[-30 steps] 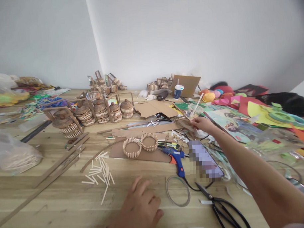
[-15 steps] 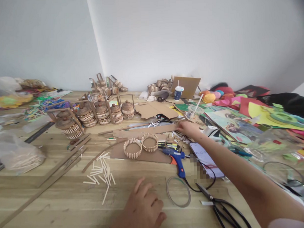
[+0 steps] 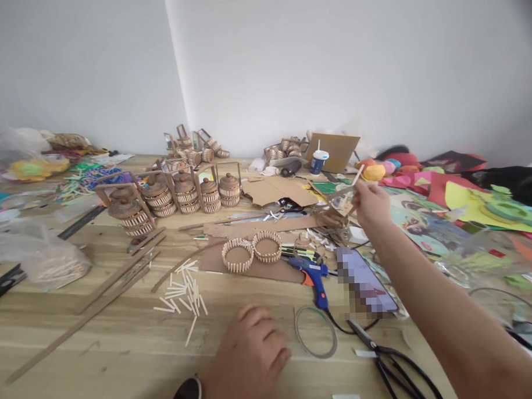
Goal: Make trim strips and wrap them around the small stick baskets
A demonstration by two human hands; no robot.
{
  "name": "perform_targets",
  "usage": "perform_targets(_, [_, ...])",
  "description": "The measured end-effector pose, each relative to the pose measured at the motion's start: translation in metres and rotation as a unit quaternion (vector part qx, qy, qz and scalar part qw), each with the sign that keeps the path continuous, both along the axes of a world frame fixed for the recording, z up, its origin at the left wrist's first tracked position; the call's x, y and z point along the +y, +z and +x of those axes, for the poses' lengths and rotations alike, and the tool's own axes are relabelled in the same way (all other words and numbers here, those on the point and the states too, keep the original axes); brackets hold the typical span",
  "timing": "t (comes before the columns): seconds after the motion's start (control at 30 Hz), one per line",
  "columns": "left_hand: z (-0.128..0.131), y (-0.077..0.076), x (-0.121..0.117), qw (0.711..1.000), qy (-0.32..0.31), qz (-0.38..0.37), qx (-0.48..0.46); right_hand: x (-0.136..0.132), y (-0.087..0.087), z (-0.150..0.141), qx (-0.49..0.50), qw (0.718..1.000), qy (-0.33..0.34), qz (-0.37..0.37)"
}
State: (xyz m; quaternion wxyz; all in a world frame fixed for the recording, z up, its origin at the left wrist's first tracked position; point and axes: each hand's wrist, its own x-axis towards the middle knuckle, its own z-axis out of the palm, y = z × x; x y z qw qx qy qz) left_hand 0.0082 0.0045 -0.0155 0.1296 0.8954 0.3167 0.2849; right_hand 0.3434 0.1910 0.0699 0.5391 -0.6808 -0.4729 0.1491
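My right hand [image 3: 373,206] is raised over the scraps at centre right, its fingers pinched on a thin brown strip [image 3: 342,192]. Just below it lies a tangle of brown strips [image 3: 331,219]. My left hand [image 3: 256,348] rests on the table near the front, fingers loosely bent and holding nothing. Ahead of it, two rings of short wooden sticks, a left ring [image 3: 228,263] and a right ring [image 3: 279,251], sit side by side on brown cardboard [image 3: 268,273]. Loose pale sticks [image 3: 190,289] lie scattered to the left. A blue hot glue gun [image 3: 317,279] lies right of the rings.
Several small lidded stick baskets [image 3: 187,193] with handles stand at back left. Black scissors [image 3: 385,355], a wire coil [image 3: 316,333] and a phone [image 3: 369,283] lie at right. Farther back are a lidded drink cup [image 3: 319,161] and coloured sheets [image 3: 471,198]. Long brown strips [image 3: 99,304] lie at left.
My right hand has lifted and moved right from the strip pile, now with a thin brown strip in its fingers. My left hand's fingers have drawn closer together. The view has shifted slightly.
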Motion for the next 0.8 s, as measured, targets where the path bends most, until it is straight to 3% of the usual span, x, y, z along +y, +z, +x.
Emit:
perform_targets(0.1, [0.002, 0.019, 0.01, 0.998, 0.008, -0.013, -0.058, -0.032, 0.015, -0.019, 0.102, 0.989, 0.035, 0.102])
perform_targets(0.2, [0.009, 0.037, 0.025, 0.992, 0.031, -0.006, -0.12, -0.077, 0.007, -0.057, 0.182, 0.967, 0.1, 0.146])
perform_targets(0.33, [0.027, 0.048, 0.043, 0.984, 0.044, -0.005, -0.171, -0.138, -0.025, -0.117, 0.268, 0.937, 0.21, 0.077])
perform_targets(0.43, [0.036, 0.044, 0.045, 0.988, 0.011, -0.101, -0.113, -0.162, -0.049, -0.143, 0.304, 0.92, 0.246, 0.032])
perform_targets(0.53, [0.029, 0.034, 0.038, 0.961, -0.009, -0.274, -0.043, -0.161, -0.062, -0.138, 0.335, 0.915, 0.225, 0.027])
perform_targets(0.63, [0.008, 0.024, 0.03, 0.893, -0.041, -0.449, -0.007, -0.151, -0.065, -0.11, 0.35, 0.918, 0.18, 0.043])
perform_targets(0.8, [-0.036, 0.015, 0.017, 0.821, -0.066, -0.567, -0.02, -0.156, -0.065, -0.064, 0.328, 0.936, 0.113, 0.058])
